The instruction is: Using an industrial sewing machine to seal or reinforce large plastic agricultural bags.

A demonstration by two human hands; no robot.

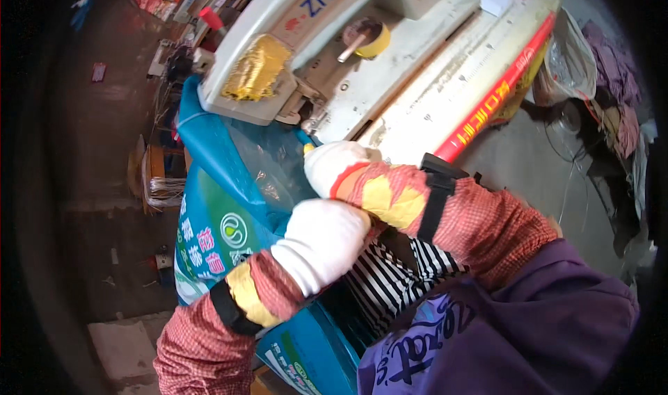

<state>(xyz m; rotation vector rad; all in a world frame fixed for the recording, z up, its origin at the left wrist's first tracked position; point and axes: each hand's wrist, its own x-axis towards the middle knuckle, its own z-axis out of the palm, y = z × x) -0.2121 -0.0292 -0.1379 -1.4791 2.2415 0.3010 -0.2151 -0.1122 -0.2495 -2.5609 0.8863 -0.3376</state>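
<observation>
Meeting at the upper edge of the blue bag [240,158], the two gloved hands sit close together in the head view. The left hand [323,236] lies over the bag's near side, back upward, its fingers hidden; I cannot tell whether it clutches the bag. The right hand [337,169] is just beyond it, knuckles up and curled, beside the worktop's [431,96] near left corner; what lies under its fingers is hidden, so its grip cannot be told either.

The bag hangs off the worktop's left end, its top just below the head of the off-white sewing machine [275,19]. Gold cloth [257,68] covers part of that head. On the machine's bed, beneath the arm, rests a yellow roll [378,44] with a pale stick [351,49] beside it. A red strip [487,106] runs along the worktop's near edge; past its right end are a whitish sack [567,61] and pinkish cloth [609,61]. Checked sleeves [497,231] with black bands [437,204] cover the forearms, and striped cloth [383,287] shows below the hands.
</observation>
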